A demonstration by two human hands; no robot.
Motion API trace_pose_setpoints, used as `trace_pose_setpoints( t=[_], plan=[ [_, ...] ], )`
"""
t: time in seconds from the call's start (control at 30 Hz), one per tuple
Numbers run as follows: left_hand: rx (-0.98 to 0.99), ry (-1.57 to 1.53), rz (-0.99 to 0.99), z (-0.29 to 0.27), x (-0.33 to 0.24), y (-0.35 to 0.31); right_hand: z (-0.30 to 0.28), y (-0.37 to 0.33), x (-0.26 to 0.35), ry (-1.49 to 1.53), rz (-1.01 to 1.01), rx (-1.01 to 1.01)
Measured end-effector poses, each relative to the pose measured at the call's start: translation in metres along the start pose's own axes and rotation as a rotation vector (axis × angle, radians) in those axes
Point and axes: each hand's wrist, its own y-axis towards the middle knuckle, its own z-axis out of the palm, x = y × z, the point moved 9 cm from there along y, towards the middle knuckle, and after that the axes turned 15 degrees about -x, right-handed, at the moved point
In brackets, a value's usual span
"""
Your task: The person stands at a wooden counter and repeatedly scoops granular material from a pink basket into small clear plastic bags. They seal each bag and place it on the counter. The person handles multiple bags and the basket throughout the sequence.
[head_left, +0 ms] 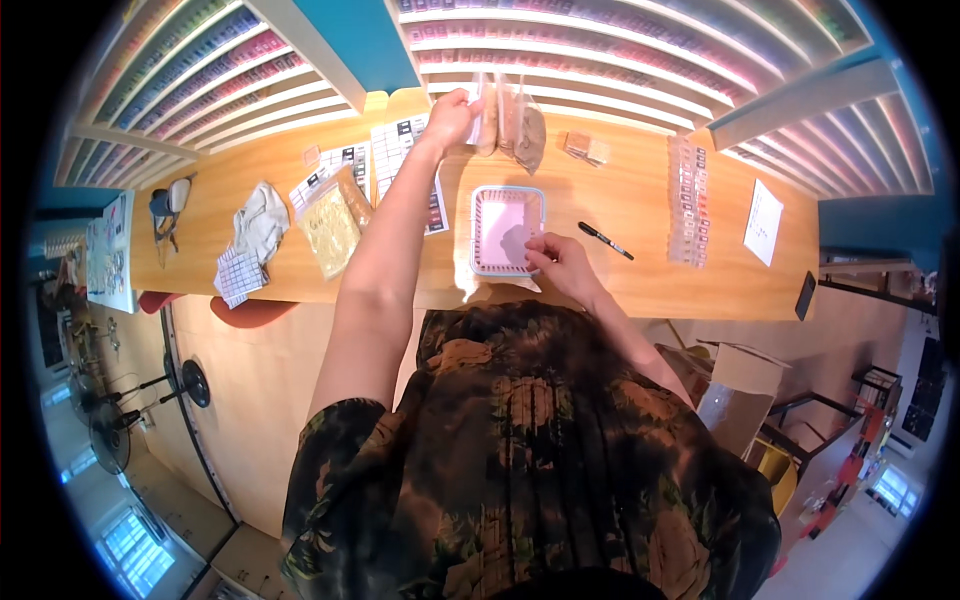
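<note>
My left hand (456, 118) reaches to the back of the table, its fingers closed on the edge of a clear plastic bag (476, 110). Beside that bag stand several more filled bags, among them a tan one (507, 118) and a brownish one (530, 140). Nearer to me sits a small plastic basket (473, 235) with a pale blue rim and a pink inside. Thumb and fingers of my right hand (562, 262) are pinched at the basket's near right corner. Shadow falls across the basket floor.
Right of the basket lie a black marker (605, 240), a small clear box (587, 148), strips of small packets (687, 200), a white paper (763, 222) and a dark phone (805, 296). Leftward are printed sheets (388, 150), a yellowish bag (335, 230) and cloth (262, 222). Shelves (560, 60) rise behind.
</note>
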Motion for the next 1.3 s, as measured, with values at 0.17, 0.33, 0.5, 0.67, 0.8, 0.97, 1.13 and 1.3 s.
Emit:
trace_pose_setpoints(
  t=[0.17,0.33,0.5,0.67,0.8,0.97,1.13,1.3],
  plan=[
    [-0.089,0.198,0.016,-0.015,0.015,0.016,-0.002,0.006,-0.001,0.073,-0.005,0.02],
    [-0.15,0.247,0.066,-0.04,-0.009,0.012,-0.006,0.012,0.003,0.044,0.001,0.0],
    [-0.043,0.033,-0.03,-0.068,-0.052,-0.02,-0.016,0.02,-0.012,0.004,0.012,-0.13],
    [0.065,0.006,-0.056,-0.118,-0.077,-0.053,-0.04,0.011,0.022,-0.486,-0.044,-0.378],
    [0.214,-0.281,-0.112,-0.125,-0.087,-0.092,-0.028,0.025,-0.008,-0.453,-0.065,-0.265],
    [0.316,-0.388,-0.194,-0.088,-0.076,-0.143,-0.017,0.032,-0.02,-0.322,-0.071,-0.259],
    [0.198,-0.262,-0.268,-0.036,-0.02,-0.166,-0.019,0.041,-0.037,-0.173,-0.058,-0.212],
    [0.085,0.0,-0.273,-0.011,0.038,-0.183,-0.039,0.018,0.019,-0.418,-0.155,-0.361]
  ],
)
